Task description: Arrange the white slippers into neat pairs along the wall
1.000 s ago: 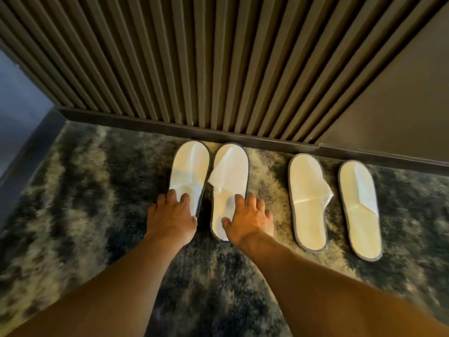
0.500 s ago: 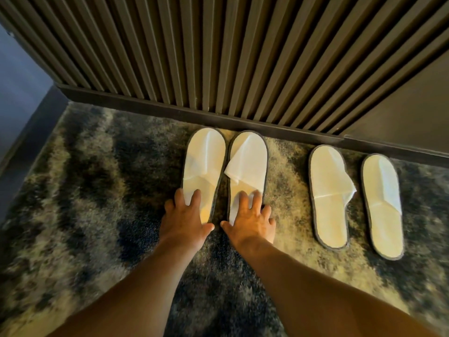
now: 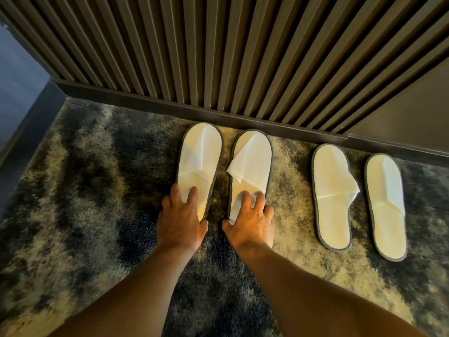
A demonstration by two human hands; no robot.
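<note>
Several white slippers with grey edging lie on the carpet, toes toward the slatted wall [image 3: 218, 57]. My left hand [image 3: 181, 221] rests flat on the heel of the leftmost slipper [image 3: 200, 154], fingers spread. My right hand [image 3: 250, 221] presses on the heel of the second slipper [image 3: 252, 156], fingers apart. These two lie side by side with a narrow gap. To the right, a third slipper [image 3: 331, 190] and a fourth slipper [image 3: 386, 205] form another pair, untouched. The folded uppers on the second and third slippers stick out sideways.
A dark baseboard [image 3: 145, 96] runs along the foot of the wall. The mottled blue and beige carpet [image 3: 85, 190] covers the floor. A second wall with a dark skirting [image 3: 21, 132] closes the left side. A plain dark panel [image 3: 413, 113] stands at the right.
Both hands have stayed on the heels of the two left slippers. The gap between those two slippers has widened a little, and the view has shifted slightly.
</note>
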